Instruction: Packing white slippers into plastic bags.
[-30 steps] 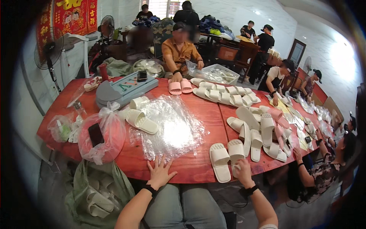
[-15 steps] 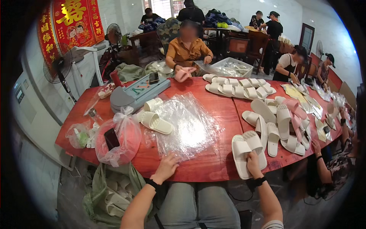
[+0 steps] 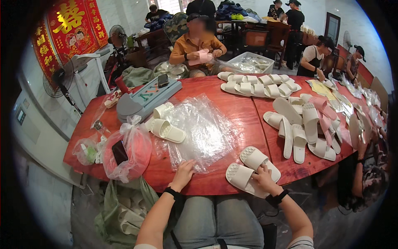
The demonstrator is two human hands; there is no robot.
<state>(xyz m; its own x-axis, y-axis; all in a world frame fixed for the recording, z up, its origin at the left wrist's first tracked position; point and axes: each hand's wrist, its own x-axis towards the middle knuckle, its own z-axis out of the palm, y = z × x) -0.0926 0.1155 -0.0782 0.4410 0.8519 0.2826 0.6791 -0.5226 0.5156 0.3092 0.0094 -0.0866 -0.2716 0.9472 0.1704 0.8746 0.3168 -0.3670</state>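
My right hand point(image 3: 265, 181) grips a pair of cream slide slippers point(image 3: 253, 159) by their inner edges, just above the table's near edge. Its fingers reach between the two straps. My left hand point(image 3: 182, 173) lies open at the near edge of a flat stack of clear plastic bags point(image 3: 203, 133), fingertips touching the plastic. Another pair of cream slippers point(image 3: 167, 130) rests at the left side of the bags. To the right is a loose heap of cream slippers point(image 3: 298, 141), with pink slippers point(image 3: 324, 118) among them.
The red table point(image 3: 219, 182) carries a grey-blue machine point(image 3: 145, 99), a pink-filled plastic bag point(image 3: 134, 155) with a phone on it, and rows of slippers point(image 3: 259, 89). A green sack point(image 3: 112, 216) of slippers stands lower left. Across sits a person point(image 3: 197, 45) handling a pink slipper.
My right hand has carried the slipper pair leftward, and the pair has turned and spread. My left hand has moved slightly to the bags' edge. The person opposite has drawn the pink slipper closer.
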